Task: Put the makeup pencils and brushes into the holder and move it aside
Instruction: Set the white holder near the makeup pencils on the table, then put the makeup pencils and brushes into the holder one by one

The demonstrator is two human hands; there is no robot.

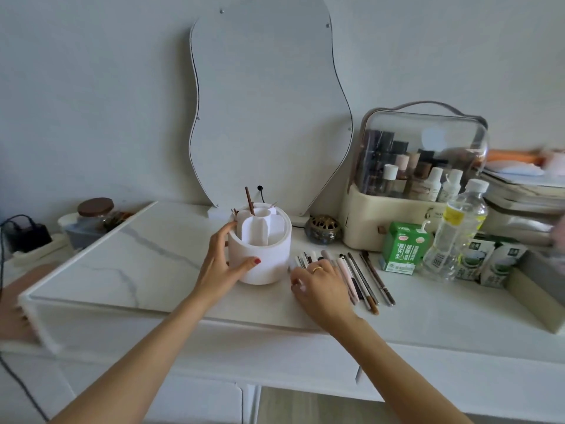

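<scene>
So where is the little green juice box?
The green juice box stands on the right of the table, in front of the cream makeup case, beside the clear water bottle.

White holder (260, 255), white dividers, one brown-handled brush (249, 201) standing in it. Red nail polish on the left hand (218, 258); gold ring on the right hand (321, 286). The table (137, 258) is white marble with grey veins. Pencils (363, 278) run pink, grey, black and brown. Green-and-white carton (403, 251), yellow label on the clear bottle (457, 231), cream case (367, 224), brassy pot (324, 229), brown-lidded jar (95, 216).
</scene>
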